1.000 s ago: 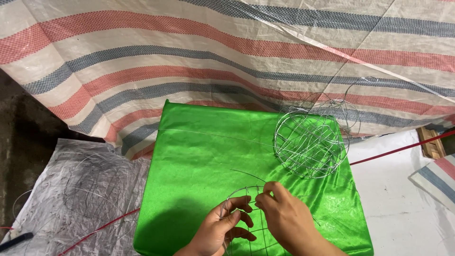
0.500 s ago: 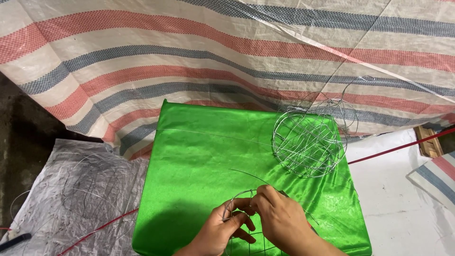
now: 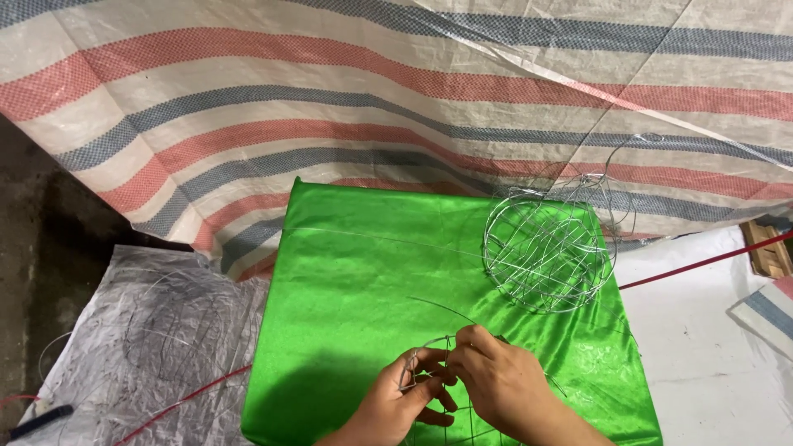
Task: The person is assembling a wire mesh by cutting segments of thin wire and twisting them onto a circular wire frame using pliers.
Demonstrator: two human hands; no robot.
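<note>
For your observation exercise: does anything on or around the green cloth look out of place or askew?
Mostly orderly. One oddity: the round silver wire cage overhangs the shiny green cloth's far right edge, with loose wire strands straggling onto the striped tarp.

You have no labels, signs or screens before you. The one thing that may count as a package is the small brown box (image 3: pixel 766 250) at the far right edge (cardboard or wood, you cannot tell which). It lies on the white sheet (image 3: pixel 702 347), tilted, partly cut off by the frame, just above a folded striped cloth (image 3: pixel 764 310).
</note>
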